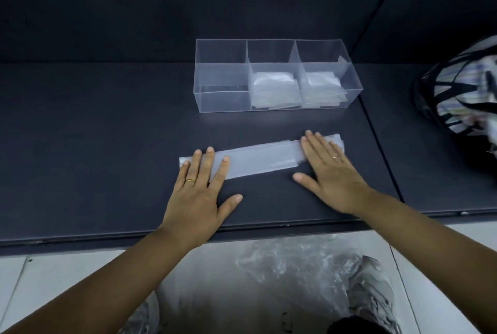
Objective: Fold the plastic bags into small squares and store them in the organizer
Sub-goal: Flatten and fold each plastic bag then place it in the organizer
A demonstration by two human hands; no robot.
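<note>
A translucent plastic bag (263, 158), folded into a long narrow strip, lies flat on the dark table (107, 145). My left hand (200, 188) presses its left end with straight, spread fingers. My right hand (329, 169) lies flat on its right end, fingers straight. Behind the strip stands a clear organizer (223, 83) with three compartments. Its middle compartment holds a stack of folded bags (274, 91), and so does the right one (322, 89). The left compartment holds nothing.
A striped bag in a dark wire basket (457, 91) sits at the right edge. Crumpled clear plastic bags (298, 266) lie on the floor below the table's front edge, between my shoes. A dark wall rises behind the organizer.
</note>
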